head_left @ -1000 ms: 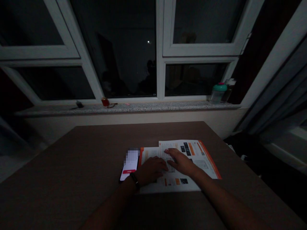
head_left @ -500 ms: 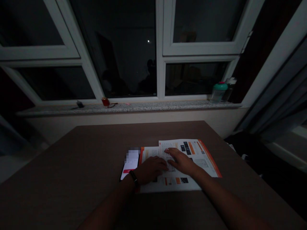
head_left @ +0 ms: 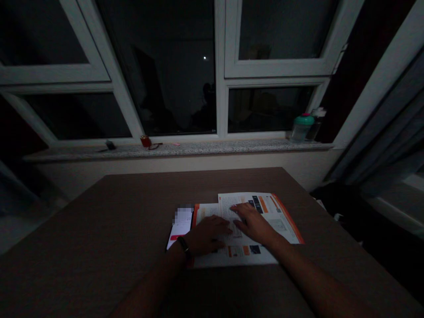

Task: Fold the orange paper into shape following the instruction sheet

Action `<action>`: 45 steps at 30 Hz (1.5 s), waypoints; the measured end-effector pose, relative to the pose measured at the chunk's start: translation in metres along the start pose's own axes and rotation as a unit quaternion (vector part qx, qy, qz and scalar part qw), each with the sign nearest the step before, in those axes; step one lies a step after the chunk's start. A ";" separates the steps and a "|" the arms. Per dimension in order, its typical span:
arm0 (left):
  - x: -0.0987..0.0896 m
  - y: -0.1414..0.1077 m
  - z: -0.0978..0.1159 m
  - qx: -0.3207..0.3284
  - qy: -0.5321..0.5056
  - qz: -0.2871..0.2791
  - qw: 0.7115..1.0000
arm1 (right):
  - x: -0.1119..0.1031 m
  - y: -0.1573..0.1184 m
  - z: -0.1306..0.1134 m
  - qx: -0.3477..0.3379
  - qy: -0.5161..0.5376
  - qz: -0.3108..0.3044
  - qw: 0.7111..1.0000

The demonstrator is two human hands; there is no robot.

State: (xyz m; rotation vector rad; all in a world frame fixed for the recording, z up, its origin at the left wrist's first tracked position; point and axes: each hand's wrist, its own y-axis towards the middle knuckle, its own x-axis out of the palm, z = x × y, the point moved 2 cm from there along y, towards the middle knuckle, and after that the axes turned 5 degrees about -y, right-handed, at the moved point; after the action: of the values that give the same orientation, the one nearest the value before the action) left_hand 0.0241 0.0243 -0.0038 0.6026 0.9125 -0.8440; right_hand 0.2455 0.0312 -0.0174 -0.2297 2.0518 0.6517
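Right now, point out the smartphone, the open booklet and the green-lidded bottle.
Smartphone (head_left: pixel 180 230): head view, on its lit screen.
Open booklet (head_left: pixel 280 226): head view, on the right-hand page.
Green-lidded bottle (head_left: pixel 300 132): head view, on its clear body.

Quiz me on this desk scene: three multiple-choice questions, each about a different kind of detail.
1. Where is the phone? A on the floor; B on the table, left of the open booklet; C on top of the booklet.
2. What colour is the lid of the bottle on the windowsill? A teal; B red; C white.
3. What state is the booklet in? A closed; B standing upright; C open, lying flat.

Answers: 1 B, it lies just beside the left hand. 2 A, the teal cap tops the clear bottle. 3 C, the right hand rests on its spread pages.
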 end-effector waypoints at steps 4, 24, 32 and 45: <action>-0.002 0.000 0.002 -0.010 0.015 0.001 1.000 | -0.001 -0.003 0.003 0.039 -0.013 0.015 0.999; -0.002 0.003 0.015 0.059 -0.012 0.005 0.998 | 0.006 -0.005 -0.002 -0.009 0.055 -0.031 0.998; 0.000 0.004 0.021 0.080 0.005 0.000 0.997 | 0.007 -0.003 0.006 0.015 0.045 -0.011 0.999; 0.006 0.006 0.020 0.071 0.009 0.004 0.997 | 0.009 0.002 0.015 0.041 -0.004 0.019 0.999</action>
State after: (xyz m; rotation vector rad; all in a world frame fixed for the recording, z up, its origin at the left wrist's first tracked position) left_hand 0.0402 0.0102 0.0012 0.7364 0.8711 -0.9031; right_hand 0.2511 0.0415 -0.0307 -0.1400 2.0754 0.5893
